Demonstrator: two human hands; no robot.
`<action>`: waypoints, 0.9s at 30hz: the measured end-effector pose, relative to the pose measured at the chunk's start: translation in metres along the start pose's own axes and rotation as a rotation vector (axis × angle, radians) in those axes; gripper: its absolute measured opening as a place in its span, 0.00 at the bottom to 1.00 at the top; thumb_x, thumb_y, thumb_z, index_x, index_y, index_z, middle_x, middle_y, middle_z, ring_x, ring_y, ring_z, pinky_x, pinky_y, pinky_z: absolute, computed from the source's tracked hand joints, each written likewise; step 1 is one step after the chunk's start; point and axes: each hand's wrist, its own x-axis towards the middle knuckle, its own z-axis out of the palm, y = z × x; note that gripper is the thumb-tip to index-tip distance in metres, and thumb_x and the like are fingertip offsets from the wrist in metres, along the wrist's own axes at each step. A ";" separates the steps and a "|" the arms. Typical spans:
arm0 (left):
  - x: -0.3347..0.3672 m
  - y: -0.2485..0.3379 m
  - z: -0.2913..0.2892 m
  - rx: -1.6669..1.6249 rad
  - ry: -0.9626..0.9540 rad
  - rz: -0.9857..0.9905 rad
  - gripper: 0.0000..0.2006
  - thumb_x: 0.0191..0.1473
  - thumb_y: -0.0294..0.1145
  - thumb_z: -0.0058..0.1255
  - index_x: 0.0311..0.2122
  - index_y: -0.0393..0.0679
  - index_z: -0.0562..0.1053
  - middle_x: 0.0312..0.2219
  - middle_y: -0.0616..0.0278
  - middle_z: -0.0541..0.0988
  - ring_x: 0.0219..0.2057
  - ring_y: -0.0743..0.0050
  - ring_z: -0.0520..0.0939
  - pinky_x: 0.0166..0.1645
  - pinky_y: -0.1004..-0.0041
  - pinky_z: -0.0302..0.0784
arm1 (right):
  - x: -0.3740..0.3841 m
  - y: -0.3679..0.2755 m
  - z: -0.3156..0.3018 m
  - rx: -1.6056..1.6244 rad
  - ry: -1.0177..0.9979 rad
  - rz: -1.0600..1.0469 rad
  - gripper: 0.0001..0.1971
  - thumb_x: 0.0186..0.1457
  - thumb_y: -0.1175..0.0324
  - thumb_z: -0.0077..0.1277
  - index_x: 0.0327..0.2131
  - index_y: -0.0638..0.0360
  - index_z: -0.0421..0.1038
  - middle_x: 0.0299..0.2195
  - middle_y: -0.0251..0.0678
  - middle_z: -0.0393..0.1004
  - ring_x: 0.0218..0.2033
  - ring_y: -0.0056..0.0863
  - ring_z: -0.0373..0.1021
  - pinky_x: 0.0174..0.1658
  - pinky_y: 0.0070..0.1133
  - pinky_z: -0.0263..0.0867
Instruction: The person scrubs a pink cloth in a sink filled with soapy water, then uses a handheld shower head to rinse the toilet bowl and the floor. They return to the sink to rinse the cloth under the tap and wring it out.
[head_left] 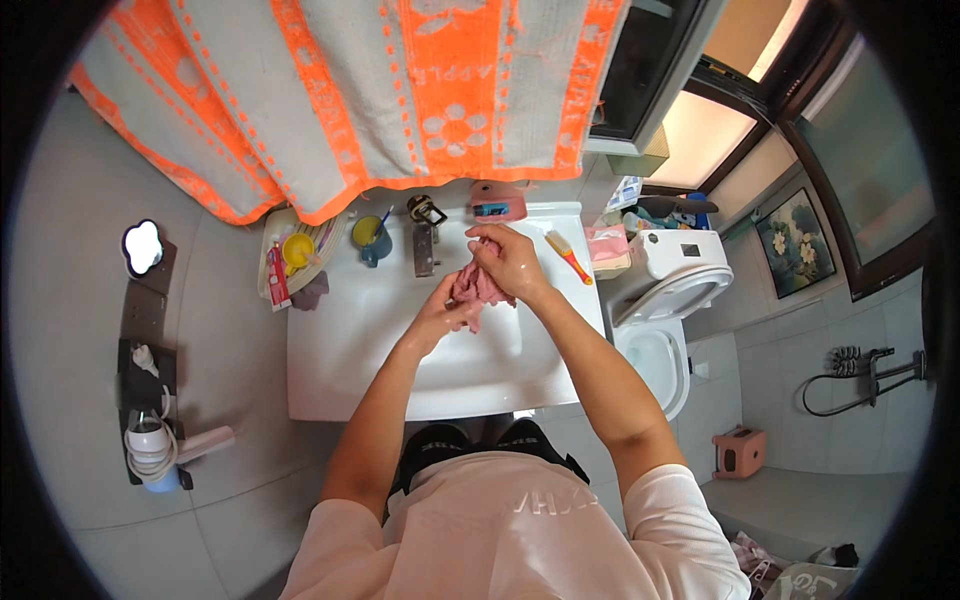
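Both my hands hold a small pink cloth (474, 288) over the basin of a white sink (340, 360). My right hand (508, 258) grips the cloth's upper part, close to the metal tap (425, 240). My left hand (440, 315) clasps its lower end, a little nearer to me. The cloth is bunched and twisted between the two hands.
On the sink rim stand a blue cup (372, 238), a yellow cup (296, 250) on a tray, an orange toothbrush (568, 256) and a pink box (498, 203). An orange-and-white towel (360, 90) hangs above. An open toilet (665, 310) is right; a hair dryer (160, 445) hangs left.
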 end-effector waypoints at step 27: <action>-0.003 -0.021 -0.038 0.021 0.328 -0.061 0.16 0.50 0.24 0.53 0.47 0.41 0.75 0.33 0.65 0.81 0.29 0.78 0.80 0.30 0.74 0.75 | 0.033 0.013 0.045 -0.621 -0.513 0.069 0.37 0.51 0.65 0.49 0.66 0.54 0.55 0.70 0.38 0.50 0.60 0.40 0.65 0.60 0.33 0.64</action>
